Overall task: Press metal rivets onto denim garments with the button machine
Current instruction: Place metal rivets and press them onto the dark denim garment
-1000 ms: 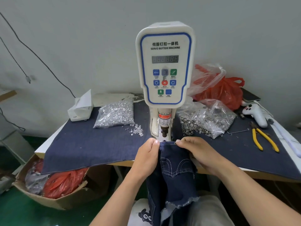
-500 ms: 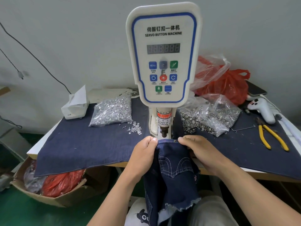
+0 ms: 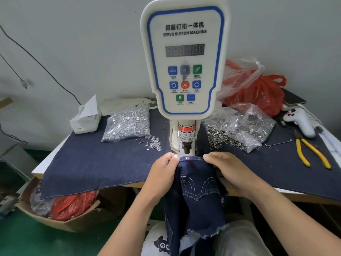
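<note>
While both hands stretch the pocket edge of the denim shorts [image 3: 193, 193] flat under the head of the servo button machine [image 3: 184, 60], the step in hand is positioning: getting the rivet spot under the punch [image 3: 186, 147]. The left hand [image 3: 162, 174] pinches the fabric's upper left corner, fingers curled round the fold; the right hand [image 3: 227, 167] pinches the upper right corner the same way. So each grip is closed on cloth, not spread. A red light dot [image 3: 187, 157] falls on the hem between the two thumbs, just below the punch, and what looks like a small metal rivet [image 3: 199, 158] sits on the same hem just at 3 o'clock of the dot.

The shorts hang from the front edge of the surface [image 3: 44, 163] down over the person's lap, the top hem lying at 6 o'clock of the machine column.

The next move, as I judge it, calls for keeping the hem taut, lining the dot up with the pocket corner, and holding the fingertips clear of the punch before the press is triggered; the warning label [image 3: 186, 134] speaks to that risk. I cannot tell whether a rivet is already loaded in the die. Loose stock lies at 10 o'clock, a bag of rivets [image 3: 127, 124], and at 2 o'clock, a bag of ring parts [image 3: 239, 132].
</note>
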### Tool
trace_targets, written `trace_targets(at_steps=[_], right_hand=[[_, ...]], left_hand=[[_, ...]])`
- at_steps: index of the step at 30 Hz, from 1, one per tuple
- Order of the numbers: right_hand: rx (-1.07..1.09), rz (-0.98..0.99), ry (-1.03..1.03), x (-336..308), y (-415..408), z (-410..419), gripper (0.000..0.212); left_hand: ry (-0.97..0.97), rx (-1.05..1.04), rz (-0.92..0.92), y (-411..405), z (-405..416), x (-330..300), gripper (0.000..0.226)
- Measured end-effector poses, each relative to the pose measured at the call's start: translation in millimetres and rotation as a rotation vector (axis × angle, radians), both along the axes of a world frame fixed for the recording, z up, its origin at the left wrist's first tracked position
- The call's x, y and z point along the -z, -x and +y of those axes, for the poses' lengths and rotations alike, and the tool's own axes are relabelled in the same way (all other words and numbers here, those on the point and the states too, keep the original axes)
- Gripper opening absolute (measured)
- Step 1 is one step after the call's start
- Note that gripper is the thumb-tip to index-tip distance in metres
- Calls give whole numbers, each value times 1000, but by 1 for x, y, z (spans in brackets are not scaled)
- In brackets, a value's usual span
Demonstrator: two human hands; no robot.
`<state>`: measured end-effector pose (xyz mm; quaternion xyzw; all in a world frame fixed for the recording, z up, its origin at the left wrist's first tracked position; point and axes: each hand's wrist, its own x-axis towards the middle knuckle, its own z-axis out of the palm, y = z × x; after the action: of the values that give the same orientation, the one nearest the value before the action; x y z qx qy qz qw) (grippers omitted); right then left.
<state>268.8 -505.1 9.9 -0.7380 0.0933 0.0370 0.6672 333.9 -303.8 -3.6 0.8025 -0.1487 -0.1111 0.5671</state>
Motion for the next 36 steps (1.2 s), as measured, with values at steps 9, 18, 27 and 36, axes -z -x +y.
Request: trace_targets(at_steps=[9, 18, 27, 36], right_hand=[[-186, 4, 13, -18, 14, -4, 64], [-347, -220, 29, -37, 28, -4, 18], [-260, 53, -116, -26, 35, -38, 24], [-374, 6, 12, -33, 40, -48, 25]], left_hand=[[85, 236, 41, 20, 16, -9, 31], [-74, 403, 175, 30, 35, -13, 63], [175, 405, 163, 24, 64, -26, 15], [339, 500, 271, 17, 70, -37, 15]])
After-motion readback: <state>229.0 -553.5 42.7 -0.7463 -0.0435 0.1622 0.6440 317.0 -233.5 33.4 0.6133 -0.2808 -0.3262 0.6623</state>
